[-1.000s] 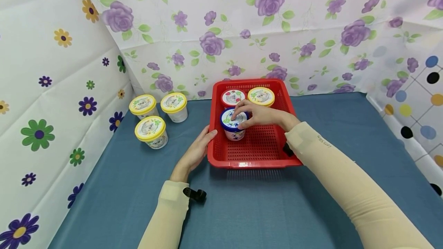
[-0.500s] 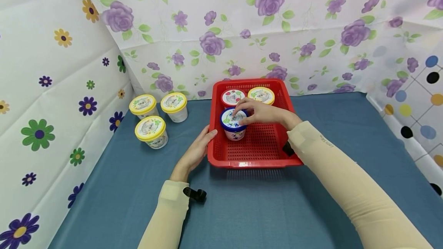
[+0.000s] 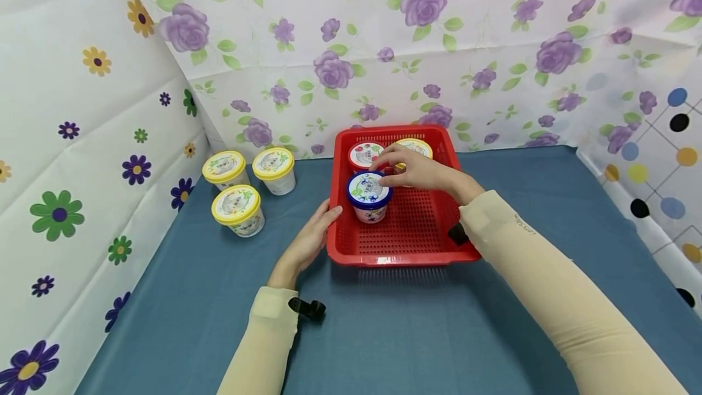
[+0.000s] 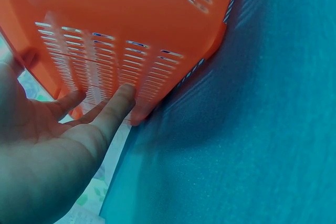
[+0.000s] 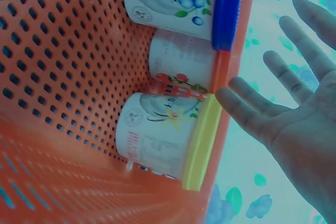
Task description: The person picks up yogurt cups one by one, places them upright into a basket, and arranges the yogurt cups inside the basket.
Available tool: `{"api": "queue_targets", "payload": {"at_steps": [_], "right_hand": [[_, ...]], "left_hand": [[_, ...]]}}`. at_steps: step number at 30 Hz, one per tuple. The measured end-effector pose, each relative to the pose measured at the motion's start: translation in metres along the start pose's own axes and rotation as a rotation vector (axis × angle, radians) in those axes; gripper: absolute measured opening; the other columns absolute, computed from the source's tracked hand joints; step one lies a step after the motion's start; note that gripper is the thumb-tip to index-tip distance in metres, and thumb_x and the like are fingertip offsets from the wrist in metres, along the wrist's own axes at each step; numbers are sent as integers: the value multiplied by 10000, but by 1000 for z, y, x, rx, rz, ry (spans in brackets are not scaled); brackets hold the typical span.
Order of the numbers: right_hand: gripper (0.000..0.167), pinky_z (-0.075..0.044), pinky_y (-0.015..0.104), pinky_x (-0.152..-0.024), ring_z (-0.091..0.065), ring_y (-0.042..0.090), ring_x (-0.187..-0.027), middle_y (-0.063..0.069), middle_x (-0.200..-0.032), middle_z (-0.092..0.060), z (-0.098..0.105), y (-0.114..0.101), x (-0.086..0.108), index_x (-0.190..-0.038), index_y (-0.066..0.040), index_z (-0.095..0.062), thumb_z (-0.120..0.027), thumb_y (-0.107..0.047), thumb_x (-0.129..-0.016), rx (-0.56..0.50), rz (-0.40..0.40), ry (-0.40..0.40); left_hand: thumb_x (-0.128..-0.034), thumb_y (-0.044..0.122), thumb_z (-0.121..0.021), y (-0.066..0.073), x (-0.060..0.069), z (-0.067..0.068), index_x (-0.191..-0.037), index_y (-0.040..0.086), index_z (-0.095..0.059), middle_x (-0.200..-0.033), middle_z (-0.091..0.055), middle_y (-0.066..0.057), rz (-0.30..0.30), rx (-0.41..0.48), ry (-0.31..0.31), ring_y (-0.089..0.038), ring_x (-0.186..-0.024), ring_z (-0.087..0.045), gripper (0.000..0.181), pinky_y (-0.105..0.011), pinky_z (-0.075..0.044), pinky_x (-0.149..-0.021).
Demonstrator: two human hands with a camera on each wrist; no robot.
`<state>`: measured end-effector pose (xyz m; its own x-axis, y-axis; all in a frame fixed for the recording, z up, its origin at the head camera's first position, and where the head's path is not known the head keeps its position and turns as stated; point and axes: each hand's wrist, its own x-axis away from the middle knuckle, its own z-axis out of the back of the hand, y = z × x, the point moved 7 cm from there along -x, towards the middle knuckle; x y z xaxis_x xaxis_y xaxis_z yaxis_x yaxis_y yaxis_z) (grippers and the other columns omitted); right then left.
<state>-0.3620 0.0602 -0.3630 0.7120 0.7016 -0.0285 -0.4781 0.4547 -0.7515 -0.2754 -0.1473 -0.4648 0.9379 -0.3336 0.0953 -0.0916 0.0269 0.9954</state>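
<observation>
My left hand (image 3: pixel 308 240) grips the left side of the red plastic basket (image 3: pixel 403 259), thumb over the rim. In the left wrist view its fingers (image 4: pixel 115 111) lie on the slotted outer wall. A blue-lidded tub (image 3: pixel 368 199) stands upright inside, at the basket's left. Over its lid hovers my right hand (image 3: pixel 421 172); the right wrist view shows its fingers spread, holding nothing. Behind are a red-lidded tub (image 3: pixel 363 153) and a yellow-lidded tub (image 5: pixel 157 129), the latter partly covered by the right hand in the head view.
Left of the basket, three yellow-lidded tubs (image 3: pixel 237 207) stand grouped on the blue tablecloth (image 3: pixel 406 328). Flowered sheets (image 3: pixel 384 72) hang behind and at the left, and a dotted one (image 3: pixel 663 188) at the right.
My right hand has come off the blue lid, shifting slightly to the right and back, with the fingers loosened. The left hand and the tubs keep their places.
</observation>
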Motion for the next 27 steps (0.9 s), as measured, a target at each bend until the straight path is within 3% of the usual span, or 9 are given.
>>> {"api": "queue_targets", "payload": {"at_steps": [16, 27], "right_hand": [[353, -319, 665, -1144, -394, 284, -1401, 68, -1434, -477, 40, -15, 24, -1350, -135, -681, -697, -248, -1017, -34, 11, 76], [405, -377, 614, -1120, -421, 344, -1383, 75, -1468, -459, 57, -5, 39, -1394, -159, -650, -693, -305, -1019, 29, -31, 117]], "left_hand": [[-1110, 406, -458, 0, 0, -1, -1621, 172, -251, -1567, -435, -176, -1, 5, -10, -343, -1385, -481, 599, -481, -435, -1129], [-1110, 409, -456, 0, 0, 0, -1625, 171, -244, -1563, -437, -178, 2, 3, -11, -362, -1387, -478, 605, -466, -439, -1124]]}}
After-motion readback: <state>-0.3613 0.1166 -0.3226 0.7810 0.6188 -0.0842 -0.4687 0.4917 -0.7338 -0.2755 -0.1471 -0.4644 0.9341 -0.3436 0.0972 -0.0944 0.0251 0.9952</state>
